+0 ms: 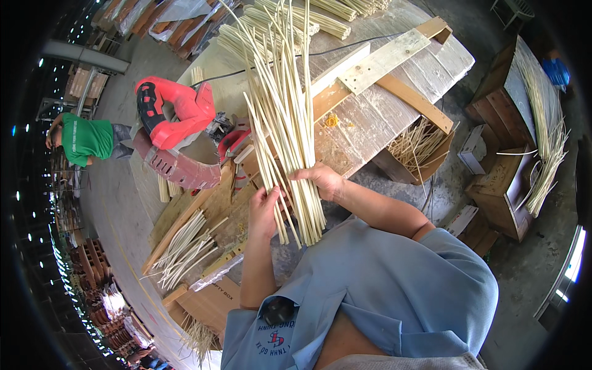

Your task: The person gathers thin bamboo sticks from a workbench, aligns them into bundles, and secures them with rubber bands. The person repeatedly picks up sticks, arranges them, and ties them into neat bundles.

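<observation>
A loose bundle of long pale rattan canes (285, 135) stands out in front of me, its lower ends close to my shirt and its upper ends fanned apart. My right hand (322, 180) is closed around the bundle's right side, thumb across the front. On the left, my left hand (266, 209) pinches a few canes that splay slightly from the rest. Its other fingers are partly hidden behind them. Just left of the bundle sits a red miter saw (179, 117) on the workbench, its blade area partly covered by the canes.
More cane bundles (327, 23) lie at the bench's far end. Wooden fence boards (385, 60) cross the dusty bench top (364, 132). Short offcuts (185, 253) lie at the near left; a carton of scraps (416, 151) stands right. A person in green (92, 139) is at far left.
</observation>
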Demonstrator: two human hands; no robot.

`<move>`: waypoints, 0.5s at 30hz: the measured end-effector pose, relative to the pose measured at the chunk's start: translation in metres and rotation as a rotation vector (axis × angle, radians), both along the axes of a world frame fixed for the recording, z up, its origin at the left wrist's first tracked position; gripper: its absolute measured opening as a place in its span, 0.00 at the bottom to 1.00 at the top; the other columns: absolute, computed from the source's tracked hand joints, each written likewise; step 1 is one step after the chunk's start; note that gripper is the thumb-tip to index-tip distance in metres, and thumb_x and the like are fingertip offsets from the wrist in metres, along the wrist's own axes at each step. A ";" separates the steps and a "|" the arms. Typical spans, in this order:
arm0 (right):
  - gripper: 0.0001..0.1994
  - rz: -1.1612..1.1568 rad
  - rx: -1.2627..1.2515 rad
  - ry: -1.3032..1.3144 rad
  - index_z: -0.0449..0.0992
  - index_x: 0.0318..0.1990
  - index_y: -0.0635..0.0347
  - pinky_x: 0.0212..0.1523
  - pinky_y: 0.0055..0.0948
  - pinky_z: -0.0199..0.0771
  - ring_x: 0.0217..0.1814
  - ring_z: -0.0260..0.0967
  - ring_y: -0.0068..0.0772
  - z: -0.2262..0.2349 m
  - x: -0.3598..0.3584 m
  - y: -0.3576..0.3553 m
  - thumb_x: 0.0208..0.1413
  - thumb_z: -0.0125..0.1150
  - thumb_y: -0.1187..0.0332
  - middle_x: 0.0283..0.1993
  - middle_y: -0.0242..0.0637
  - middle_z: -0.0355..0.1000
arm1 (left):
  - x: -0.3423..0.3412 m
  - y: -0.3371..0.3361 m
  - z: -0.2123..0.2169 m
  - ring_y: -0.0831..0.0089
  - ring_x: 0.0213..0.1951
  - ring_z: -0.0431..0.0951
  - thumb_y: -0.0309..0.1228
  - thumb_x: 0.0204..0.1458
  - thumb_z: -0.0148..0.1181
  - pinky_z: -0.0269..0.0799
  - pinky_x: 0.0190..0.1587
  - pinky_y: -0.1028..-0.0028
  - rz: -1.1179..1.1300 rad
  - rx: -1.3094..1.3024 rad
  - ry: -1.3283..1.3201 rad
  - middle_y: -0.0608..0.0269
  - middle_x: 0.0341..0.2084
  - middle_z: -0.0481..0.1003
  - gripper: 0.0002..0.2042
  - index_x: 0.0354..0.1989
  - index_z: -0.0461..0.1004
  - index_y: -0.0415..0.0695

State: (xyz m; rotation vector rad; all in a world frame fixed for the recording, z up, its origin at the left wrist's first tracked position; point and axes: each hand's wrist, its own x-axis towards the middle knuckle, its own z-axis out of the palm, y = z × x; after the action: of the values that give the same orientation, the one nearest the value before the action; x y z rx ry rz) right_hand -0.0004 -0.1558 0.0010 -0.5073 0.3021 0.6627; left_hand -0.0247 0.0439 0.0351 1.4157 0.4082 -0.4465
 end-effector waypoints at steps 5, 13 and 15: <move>0.21 -0.004 -0.023 -0.018 0.74 0.56 0.70 0.49 0.50 0.85 0.45 0.81 0.45 -0.005 0.001 0.001 0.53 0.67 0.75 0.48 0.50 0.79 | 0.001 -0.003 0.003 0.76 0.34 0.79 0.31 0.63 0.62 0.80 0.38 0.74 0.005 0.041 -0.013 0.63 0.35 0.78 0.11 0.49 0.75 0.39; 0.21 0.000 -0.034 -0.016 0.75 0.55 0.70 0.50 0.45 0.84 0.46 0.80 0.43 -0.004 0.000 0.001 0.53 0.68 0.75 0.48 0.48 0.79 | 0.002 -0.004 -0.001 0.78 0.32 0.79 0.31 0.60 0.65 0.77 0.34 0.76 0.011 0.096 -0.037 0.64 0.34 0.79 0.11 0.47 0.76 0.39; 0.21 -0.006 -0.049 -0.011 0.75 0.55 0.70 0.51 0.45 0.84 0.46 0.80 0.43 -0.005 0.001 0.001 0.52 0.68 0.75 0.48 0.48 0.79 | 0.002 -0.005 0.001 0.78 0.32 0.79 0.30 0.60 0.65 0.78 0.35 0.76 0.013 0.090 -0.033 0.64 0.35 0.79 0.11 0.47 0.76 0.39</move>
State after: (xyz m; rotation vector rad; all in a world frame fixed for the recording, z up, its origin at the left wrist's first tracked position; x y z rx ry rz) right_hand 0.0002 -0.1548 -0.0039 -0.5567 0.3097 0.6472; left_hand -0.0223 0.0385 0.0361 1.5048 0.4153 -0.3979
